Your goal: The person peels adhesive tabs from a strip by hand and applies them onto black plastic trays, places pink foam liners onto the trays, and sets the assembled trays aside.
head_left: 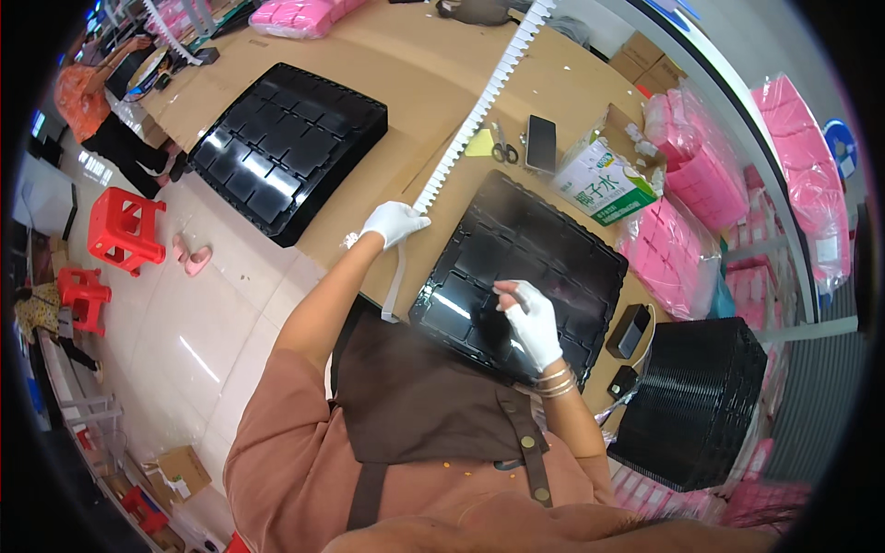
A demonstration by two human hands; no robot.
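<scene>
My left hand [395,225], in a white glove, grips the near end of a long white strip with a toothed edge [479,115]. A plain pale band [396,286] hangs down below that hand toward the table edge. In front of me lies a black plastic tray [544,244] with rows of rectangular cells. Over its near part is my right hand [532,324], in a white glove with bare fingertips. Its fingers are bent in and pressed together; what they hold, if anything, is too small to name.
A second black tray [290,138] lies to the left. Beyond the near tray are scissors [503,146], a yellow note pad [479,143], a phone [541,143] and an open carton [608,175]. Stacked black trays [696,401] and pink wrapped packs [668,249] stand right. A person [92,101] stands far left.
</scene>
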